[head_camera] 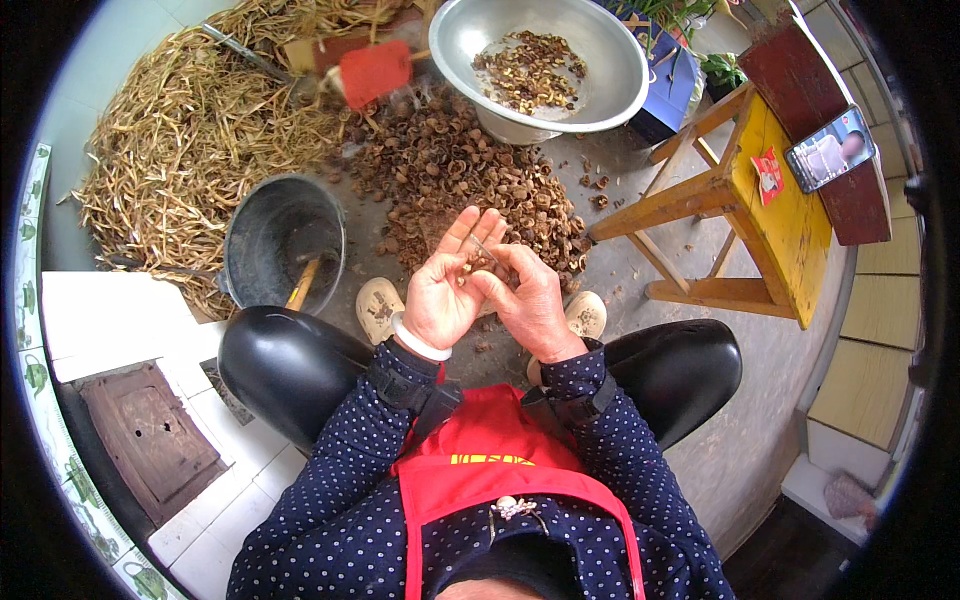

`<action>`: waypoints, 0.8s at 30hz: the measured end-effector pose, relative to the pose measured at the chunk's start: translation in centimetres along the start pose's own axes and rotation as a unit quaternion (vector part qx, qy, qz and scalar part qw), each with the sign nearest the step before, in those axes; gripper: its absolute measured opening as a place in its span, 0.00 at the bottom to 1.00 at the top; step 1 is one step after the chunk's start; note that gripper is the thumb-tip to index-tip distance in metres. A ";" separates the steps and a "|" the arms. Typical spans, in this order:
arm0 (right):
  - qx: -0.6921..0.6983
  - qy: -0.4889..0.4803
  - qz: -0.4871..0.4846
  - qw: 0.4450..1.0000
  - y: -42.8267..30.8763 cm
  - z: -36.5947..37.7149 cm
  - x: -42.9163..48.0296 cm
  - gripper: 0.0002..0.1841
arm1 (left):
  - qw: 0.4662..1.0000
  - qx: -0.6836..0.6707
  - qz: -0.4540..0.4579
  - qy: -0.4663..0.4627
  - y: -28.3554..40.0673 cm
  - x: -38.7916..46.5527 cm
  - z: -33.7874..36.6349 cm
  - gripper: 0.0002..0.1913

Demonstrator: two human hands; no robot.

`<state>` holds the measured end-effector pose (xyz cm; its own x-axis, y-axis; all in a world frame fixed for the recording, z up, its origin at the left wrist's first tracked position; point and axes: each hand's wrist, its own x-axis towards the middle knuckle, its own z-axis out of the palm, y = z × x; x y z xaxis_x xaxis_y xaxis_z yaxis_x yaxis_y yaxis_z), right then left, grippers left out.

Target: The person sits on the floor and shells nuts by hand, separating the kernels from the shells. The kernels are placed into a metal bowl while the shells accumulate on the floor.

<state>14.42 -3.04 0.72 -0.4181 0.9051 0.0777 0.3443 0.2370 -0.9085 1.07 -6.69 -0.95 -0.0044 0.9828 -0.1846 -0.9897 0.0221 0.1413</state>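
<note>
My left hand (439, 300), a white bangle at its wrist, is held palm up with its fingers extended. Small walnut pieces (463, 271) rest in its palm. A thin metal pick (484, 247) is pinched in my right hand (534, 300), its tip pointing across the left fingers. Both hands are close together above a heap of cracked walnut shells (465, 165). Part of what lies between the right thumb and the left palm is hidden. Beyond the heap, a wide metal basin (457, 64) holds walnut kernels (532, 71).
At left, a black bucket (255, 225) contains a wooden-handled tool (302, 285), beside a pile of dry stalks (187, 135). A red dustpan-like object (375, 73) lies behind the shells. At right stand a yellow wooden stool (795, 225), a red packet (767, 175) and a phone (829, 150).
</note>
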 end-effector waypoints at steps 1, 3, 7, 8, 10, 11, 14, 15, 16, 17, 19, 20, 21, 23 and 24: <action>-0.008 0.000 -0.001 1.000 0.2 0.1 0.0 0.15 | 0.999 0.029 0.002 0.017 0.0 0.0 0.1 0.33; 0.069 -0.017 0.047 0.996 0.5 0.2 -0.1 0.12 | 1.000 0.010 0.008 0.000 -0.1 -0.1 0.3 0.36; 0.237 -0.045 0.115 0.964 0.6 0.1 -0.2 0.09 | 0.999 0.005 0.021 -0.031 0.2 -0.1 0.3 0.39; 0.261 -0.047 0.109 0.958 0.6 0.0 -0.3 0.09 | 0.999 -0.005 0.020 -0.035 0.3 -0.1 0.3 0.39; 0.318 -0.041 0.121 0.939 0.5 0.0 -0.2 0.09 | 0.999 -0.015 0.030 -0.037 0.4 -0.1 0.3 0.39; 0.348 -0.037 0.124 0.928 0.4 0.0 -0.2 0.10 | 0.998 -0.020 0.035 -0.038 0.4 -0.1 0.2 0.39; 0.331 -0.043 0.143 0.932 0.2 -0.4 0.0 0.10 | 1.000 -0.014 0.022 -0.013 0.4 -0.2 0.2 0.39; 0.338 -0.043 0.153 0.928 0.1 -0.5 0.0 0.10 | 1.000 -0.009 0.025 -0.005 0.4 -0.1 0.1 0.38; 0.340 -0.043 0.172 0.924 0.1 -0.6 0.0 0.10 | 1.000 -0.008 0.028 -0.002 0.4 -0.1 0.0 0.38; 0.342 -0.043 0.191 0.919 0.0 -0.6 0.0 0.10 | 0.999 -0.007 0.032 0.000 0.3 -0.1 0.0 0.37; 0.347 -0.041 0.208 0.914 0.1 -0.7 -0.1 0.10 | 1.000 0.001 0.014 0.008 0.3 0.0 -0.2 0.32; 0.349 -0.040 0.216 0.911 0.2 -0.6 -0.1 0.10 | 1.000 0.004 0.005 0.011 0.2 0.0 -0.3 0.29; 0.325 -0.036 0.193 0.925 0.3 -0.3 -0.1 0.10 | 0.999 0.016 0.006 0.033 0.1 0.0 -0.5 0.27; 0.272 -0.026 0.163 0.948 0.5 0.4 -0.1 0.10 | 0.998 0.036 0.007 0.060 -0.4 0.1 -0.9 0.23; 0.192 -0.021 0.128 0.973 0.6 0.6 -0.2 0.11 | 0.995 0.090 0.008 0.052 -0.7 -0.1 -1.1 0.21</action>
<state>14.24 -3.32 -0.11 -0.3961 0.9002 -0.1807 0.1058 -0.1508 -0.9829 1.58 -7.02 -2.12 -0.0438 0.9590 -0.2799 -0.9479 0.0486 0.3150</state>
